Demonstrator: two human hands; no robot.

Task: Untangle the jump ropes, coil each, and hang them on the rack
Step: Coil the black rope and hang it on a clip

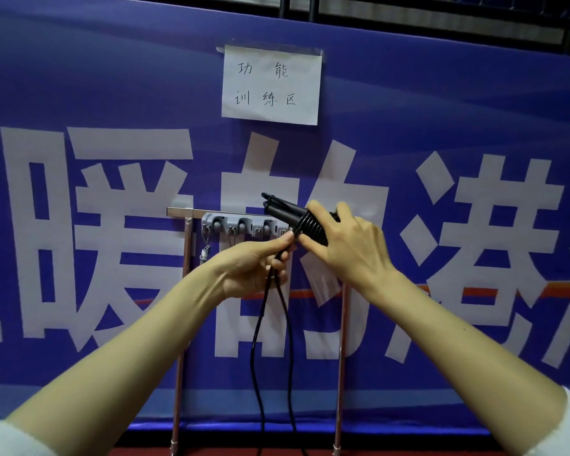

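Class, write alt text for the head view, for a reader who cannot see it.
A right hand grips a black jump rope coiled round its paired handles; the left hand pinches the rope, two strands hanging down. Behind: a grey hook rack before a blue banner.

Light was even and bright, coming from the front; the blue banner [441, 103] carried a soft sheen; shadows were faint; the black jump rope [310, 225] lost detail in its coils; wide-angle bending bowed the banner's top edge; the background above lay dim.
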